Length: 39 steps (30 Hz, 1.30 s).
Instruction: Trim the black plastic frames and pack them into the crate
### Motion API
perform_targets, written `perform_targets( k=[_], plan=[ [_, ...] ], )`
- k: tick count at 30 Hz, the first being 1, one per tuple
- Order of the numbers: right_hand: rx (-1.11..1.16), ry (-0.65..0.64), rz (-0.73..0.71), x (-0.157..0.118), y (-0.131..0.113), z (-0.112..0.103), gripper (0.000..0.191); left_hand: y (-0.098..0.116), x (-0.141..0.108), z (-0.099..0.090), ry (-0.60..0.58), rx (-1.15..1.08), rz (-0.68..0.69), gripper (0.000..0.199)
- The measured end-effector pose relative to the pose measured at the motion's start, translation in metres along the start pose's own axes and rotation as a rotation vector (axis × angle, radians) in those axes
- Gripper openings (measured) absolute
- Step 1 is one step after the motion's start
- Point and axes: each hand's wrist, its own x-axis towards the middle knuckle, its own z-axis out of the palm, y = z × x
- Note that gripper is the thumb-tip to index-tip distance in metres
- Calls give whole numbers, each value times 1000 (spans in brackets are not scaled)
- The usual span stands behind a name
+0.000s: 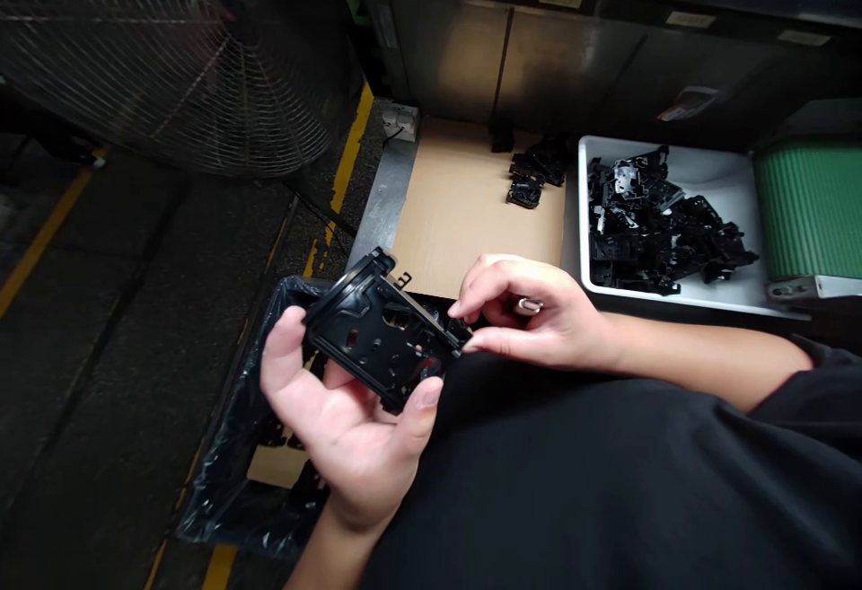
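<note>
A black moulded plastic part [377, 334], with holes and raised edges, is tilted in front of my body. My left hand [350, 419] grips it from below, fingers behind it and thumb at its lower right edge. My right hand [532, 312], with a ring on one finger, pinches at the right end of the part; a small dark piece shows between the thumb and fingertips. Beyond my hands, several similar black parts [525, 191] lie at the far right of a cardboard sheet [464, 204].
A white tray [724, 177] of black parts stands at the right, beside a green ribbed conveyor belt [808, 204]. Below my left hand is a bin lined with black plastic [229, 473]. A large fan [229, 42] stands upper left; a metal cabinet [566, 51] runs behind.
</note>
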Motion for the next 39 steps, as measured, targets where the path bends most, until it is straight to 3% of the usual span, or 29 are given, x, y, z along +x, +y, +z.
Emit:
perform_targets(
  k=[6, 13, 17, 20, 22, 23, 27, 30, 32, 35, 39],
  plan=[
    [37, -84, 33, 10, 7, 17, 23, -1, -12, -15, 79, -20, -66, 92],
    [0, -253, 58, 27, 21, 49, 24, -17, -28, -52, 159, -142, -223, 78],
    [-13, -533, 33, 37, 44, 89, 24, -53, -51, -71, 252, -373, -507, 67],
    [-74, -715, 165, 38, 69, 131, 23, -104, -75, -93, 382, -494, -672, 59],
    [-116, -772, 266, 33, 85, 158, 24, -149, -92, -123, 475, -312, -733, 54],
    [-128, -796, 313, 29, 92, 170, 25, -173, -101, -143, 535, -90, -758, 51],
    [-131, -895, 518, 12, 116, 196, 25, -257, -143, -260, 722, 309, -873, 63],
    [-142, -934, 666, 4, 129, 199, 25, -293, -179, -351, 728, 643, -956, 66],
    [-156, -945, 758, 1, 135, 200, 27, -308, -199, -397, 656, 821, -1003, 66],
    [-180, -952, 854, -1, 142, 200, 28, -328, -219, -436, 523, 1024, -1068, 64],
    [-185, -963, 910, -3, 147, 201, 28, -351, -234, -448, 333, 1188, -1125, 56]
  ],
)
